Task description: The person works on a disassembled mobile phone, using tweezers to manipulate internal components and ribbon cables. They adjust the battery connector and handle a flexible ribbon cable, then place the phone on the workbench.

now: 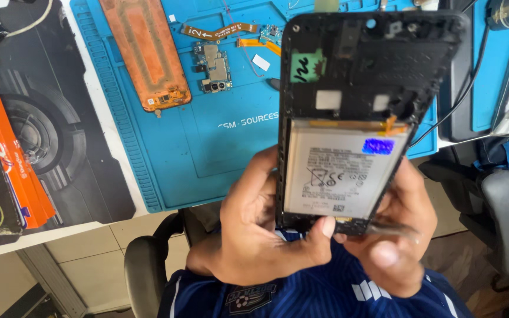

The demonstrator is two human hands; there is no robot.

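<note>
Both hands hold an opened phone frame [354, 112] up in the air, off the near edge of the table [119, 141] and over the person's lap. The left hand [260, 227] is closed around the frame's lower left side, its thumb pressed at the bottom edge. The right hand [396, 235] grips the lower right side, fingers curled shut, and seems to pinch a thin tool [384, 228] toward the bottom edge — it is too blurred to tell what kind.

The pale battery [343, 174] sits exposed in the frame, and that is the chief risk: a tip slipping under it could, I judge, dent or pierce the cell. The frame is gripped only at its lower end, so a hard pry could twist it loose and drop it to the floor.

On the blue mat [207, 153] near the far edge lie the orange back cover [145, 53], a small circuit board [214, 68] and a flex cable [219, 30] — loose parts an elbow could sweep off.
</note>
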